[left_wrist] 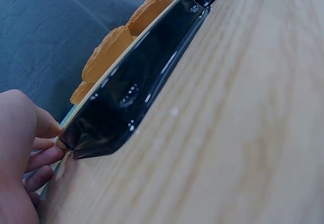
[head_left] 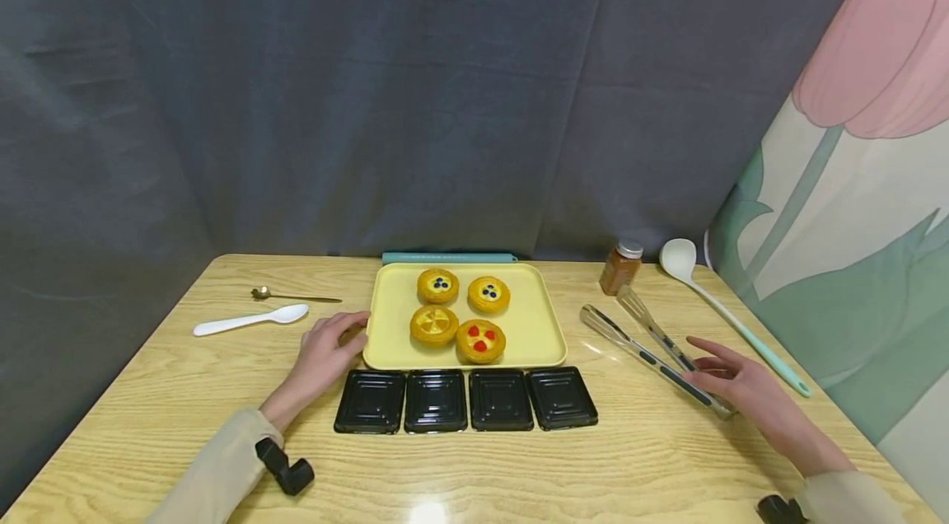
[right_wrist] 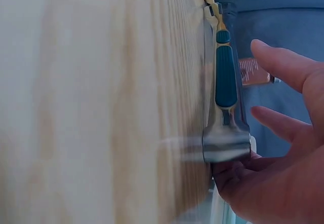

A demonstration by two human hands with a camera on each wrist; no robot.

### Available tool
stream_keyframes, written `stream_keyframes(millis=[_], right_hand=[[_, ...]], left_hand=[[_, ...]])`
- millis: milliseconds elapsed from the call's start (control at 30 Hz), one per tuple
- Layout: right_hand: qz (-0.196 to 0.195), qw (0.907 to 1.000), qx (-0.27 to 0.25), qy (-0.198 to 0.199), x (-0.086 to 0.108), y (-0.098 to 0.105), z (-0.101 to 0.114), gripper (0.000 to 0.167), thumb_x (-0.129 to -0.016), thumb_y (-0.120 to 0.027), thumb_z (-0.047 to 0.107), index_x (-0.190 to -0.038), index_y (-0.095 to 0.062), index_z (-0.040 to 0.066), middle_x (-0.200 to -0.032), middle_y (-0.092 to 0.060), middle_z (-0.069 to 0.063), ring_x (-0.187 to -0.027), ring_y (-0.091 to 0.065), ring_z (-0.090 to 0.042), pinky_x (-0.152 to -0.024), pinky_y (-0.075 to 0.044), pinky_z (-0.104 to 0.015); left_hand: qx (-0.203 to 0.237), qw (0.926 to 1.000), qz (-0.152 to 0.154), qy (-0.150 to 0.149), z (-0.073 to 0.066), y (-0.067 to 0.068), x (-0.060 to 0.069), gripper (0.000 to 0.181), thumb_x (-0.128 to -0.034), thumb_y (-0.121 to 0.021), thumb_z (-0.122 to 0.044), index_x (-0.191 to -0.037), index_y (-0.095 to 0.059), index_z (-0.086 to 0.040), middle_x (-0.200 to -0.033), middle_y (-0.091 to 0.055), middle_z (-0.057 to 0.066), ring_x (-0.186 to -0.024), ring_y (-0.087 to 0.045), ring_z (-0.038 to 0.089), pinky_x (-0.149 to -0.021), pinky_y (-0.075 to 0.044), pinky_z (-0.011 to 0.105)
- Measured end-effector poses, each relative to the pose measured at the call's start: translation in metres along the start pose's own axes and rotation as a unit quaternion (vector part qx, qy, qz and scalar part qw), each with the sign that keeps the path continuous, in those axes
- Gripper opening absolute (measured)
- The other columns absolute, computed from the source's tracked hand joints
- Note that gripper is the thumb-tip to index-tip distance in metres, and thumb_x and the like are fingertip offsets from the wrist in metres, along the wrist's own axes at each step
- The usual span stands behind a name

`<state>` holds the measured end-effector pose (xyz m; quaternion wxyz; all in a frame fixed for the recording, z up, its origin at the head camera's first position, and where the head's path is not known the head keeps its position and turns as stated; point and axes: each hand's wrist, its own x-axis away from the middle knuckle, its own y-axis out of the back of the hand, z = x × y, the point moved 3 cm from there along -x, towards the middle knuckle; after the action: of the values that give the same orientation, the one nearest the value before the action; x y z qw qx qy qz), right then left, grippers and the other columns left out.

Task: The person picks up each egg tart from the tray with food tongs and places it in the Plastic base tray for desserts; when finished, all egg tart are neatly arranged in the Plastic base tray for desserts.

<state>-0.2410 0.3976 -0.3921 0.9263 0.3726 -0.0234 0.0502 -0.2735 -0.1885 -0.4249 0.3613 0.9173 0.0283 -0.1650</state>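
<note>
My left hand (head_left: 324,355) rests its thumb and forefinger against the left edge of a pale yellow tray (head_left: 530,326), fingers loosely bent. In the left wrist view that hand (left_wrist: 23,148) meets the tray corner behind a black plastic dish; whether it pinches the rim is unclear. On the tray lie several egg tarts (head_left: 434,326), topped with berries or yellow wedges. My right hand (head_left: 749,392) is by the hinge end of metal tongs (head_left: 656,365) with dark grips. Thumb and forefinger stand spread in the right wrist view; the other fingertips are partly hidden behind the tongs (right_wrist: 226,77).
Several square black dishes (head_left: 435,400) line the tray's front. At left lie a white spoon (head_left: 252,320) and a thin metal spoon (head_left: 296,296). A spice jar (head_left: 621,269) and a white ladle (head_left: 679,259) with green handle are at right. A teal box (head_left: 448,258) lies behind.
</note>
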Motion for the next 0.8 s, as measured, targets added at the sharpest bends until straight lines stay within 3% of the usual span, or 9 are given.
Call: stream_keyframes(millis=[100,233,633,800], right_hand=[[-0.003,0.9999,0.012,0.010,-0.006,-0.003,0.004,0.076,-0.100,-0.065,0.036,-0.157,-0.030,0.000,-0.140,-0.049,-0.033,-0.119,-0.056,-0.036,-0.080,-0.050,-0.033],[-0.015,0.9990,0.030,0.028,-0.013,-0.007,0.010,0.076,-0.099,-0.067,0.035,-0.155,-0.033,-0.003,-0.137,-0.050,-0.036,-0.117,-0.056,-0.042,-0.079,-0.051,-0.036],[-0.048,0.9880,0.122,0.082,-0.024,-0.018,0.021,0.077,-0.093,-0.074,0.038,-0.149,-0.043,-0.006,-0.122,-0.061,-0.030,-0.103,-0.059,-0.037,-0.074,-0.049,-0.045],[-0.055,0.9844,0.144,0.085,-0.024,-0.019,0.023,0.077,-0.092,-0.074,0.040,-0.148,-0.046,-0.006,-0.123,-0.061,-0.031,-0.101,-0.060,-0.037,-0.073,-0.049,-0.046]], left_hand=[[0.000,1.0000,0.000,0.001,0.000,0.000,0.000,0.040,-0.1001,-0.061,-0.016,-0.138,-0.061,-0.003,-0.131,-0.064,0.015,-0.123,-0.048,0.039,-0.098,-0.025,0.057],[0.001,1.0000,-0.002,0.001,0.000,0.000,0.000,0.040,-0.1000,-0.061,-0.016,-0.138,-0.061,-0.003,-0.131,-0.064,0.015,-0.124,-0.048,0.039,-0.097,-0.025,0.057],[0.004,1.0000,-0.003,0.000,0.001,0.000,-0.001,0.040,-0.0994,-0.061,-0.016,-0.137,-0.062,-0.003,-0.130,-0.064,0.015,-0.124,-0.048,0.038,-0.096,-0.025,0.055],[0.004,1.0000,-0.003,0.001,0.001,-0.001,-0.001,0.040,-0.0993,-0.061,-0.016,-0.137,-0.062,-0.003,-0.130,-0.064,0.015,-0.124,-0.049,0.038,-0.096,-0.025,0.055]])
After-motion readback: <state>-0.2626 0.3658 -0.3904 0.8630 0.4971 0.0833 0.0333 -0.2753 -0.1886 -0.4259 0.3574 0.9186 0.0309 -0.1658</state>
